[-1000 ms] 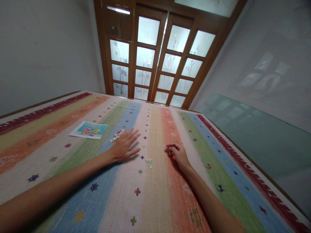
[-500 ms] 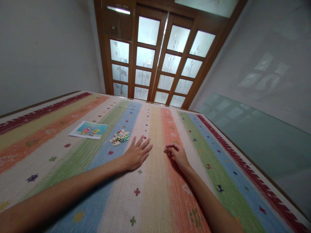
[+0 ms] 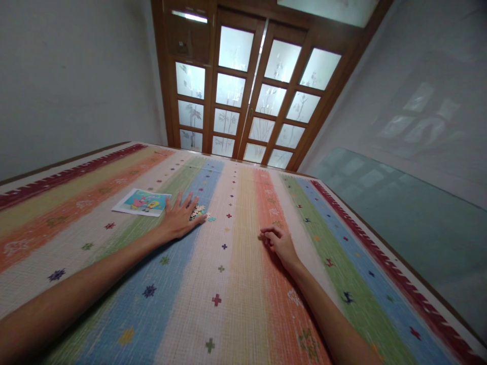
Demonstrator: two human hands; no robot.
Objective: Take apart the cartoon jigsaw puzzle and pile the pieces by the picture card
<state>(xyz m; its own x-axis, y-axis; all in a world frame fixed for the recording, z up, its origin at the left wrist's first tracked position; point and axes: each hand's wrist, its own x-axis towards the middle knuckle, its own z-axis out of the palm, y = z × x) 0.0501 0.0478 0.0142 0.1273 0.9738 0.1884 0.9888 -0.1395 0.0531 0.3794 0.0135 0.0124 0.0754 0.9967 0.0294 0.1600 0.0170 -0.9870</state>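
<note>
Head view shows the left hand lying palm down with its fingers spread wide and flat, gripping nothing, the tips resting on a small heap of puzzle pieces. The heap sits at about eleven o'clock from the viewer, on the blue stripe of the striped mat, partly hidden under the palm, a few pieces poking out at the hand's three o'clock side. The pieces look like thin, light card: stiff enough to pinch by the edges, easily scattered, likely to slide on the woven surface, so a single one is best taken between thumb and fingertip. The right hand rests at one o'clock, fingers curled loosely inward; whether it pinches anything I cannot tell. A printed picture sheet lies at ten o'clock, just beside the left hand.
</note>
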